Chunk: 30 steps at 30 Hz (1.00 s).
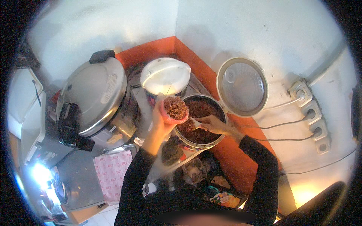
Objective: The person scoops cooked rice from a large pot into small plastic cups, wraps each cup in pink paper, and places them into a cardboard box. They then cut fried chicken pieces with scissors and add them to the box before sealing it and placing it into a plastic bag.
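Note:
My left hand (160, 121) is wrapped round a small round bowl (163, 109), pinkish and partly see-through at the rim, heaped with reddish-brown rice (175, 107). I hold it over the left edge of an uncovered rice cooker (224, 117). More of the same dark rice (201, 108) lies inside the pot. My right hand (214, 124) grips a pale rice paddle (196, 122), whose tip sits low beside the bowl, above the rice. The paddle's handle is mostly hidden in my fingers. The cooker's round lid (244, 87) stands raised behind the pot, against the wall.
A large steel cooker (94, 94) with black handles stands at the left. Behind the bowl is a white-lidded cooker (166, 75). Cables run to wall sockets (310, 113) on the right. A pink printed sheet (113, 175) and a clear container (195, 170) lie nearer me.

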Available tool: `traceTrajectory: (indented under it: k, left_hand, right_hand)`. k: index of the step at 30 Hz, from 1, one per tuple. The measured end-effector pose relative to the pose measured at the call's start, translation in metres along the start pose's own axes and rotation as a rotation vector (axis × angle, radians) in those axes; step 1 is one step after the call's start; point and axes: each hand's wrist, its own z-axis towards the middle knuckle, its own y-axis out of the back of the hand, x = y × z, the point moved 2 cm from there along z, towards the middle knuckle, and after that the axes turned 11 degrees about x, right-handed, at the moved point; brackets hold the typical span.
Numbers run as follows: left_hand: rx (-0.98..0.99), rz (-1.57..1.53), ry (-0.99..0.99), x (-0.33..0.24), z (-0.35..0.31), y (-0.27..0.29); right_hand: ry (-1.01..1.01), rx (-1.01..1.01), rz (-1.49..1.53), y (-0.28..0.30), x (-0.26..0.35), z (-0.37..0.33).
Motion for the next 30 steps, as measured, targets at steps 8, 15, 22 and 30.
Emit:
traceTrajectory:
  k: [8, 15, 22, 30]
  left_hand:
    - [-0.044, 0.019, 0.036, 0.001, 0.009, -0.011]
    - [-0.282, 0.366, -0.328, 0.048, 0.057, 0.079]
    - [-0.455, 0.417, -0.514, 0.09, 0.074, 0.085]
    - [-0.464, 0.674, -0.516, 0.109, 0.07, 0.03]
  right_hand:
    - [-0.061, -0.328, 0.252, 0.001, -0.007, -0.045]
    - [0.057, -0.9, -0.692, -0.019, 0.074, -0.054]
    - [-0.093, -0.641, -0.551, -0.047, 0.082, -0.072]
    - [-0.03, -0.753, -0.427, -0.057, 0.05, -0.053]
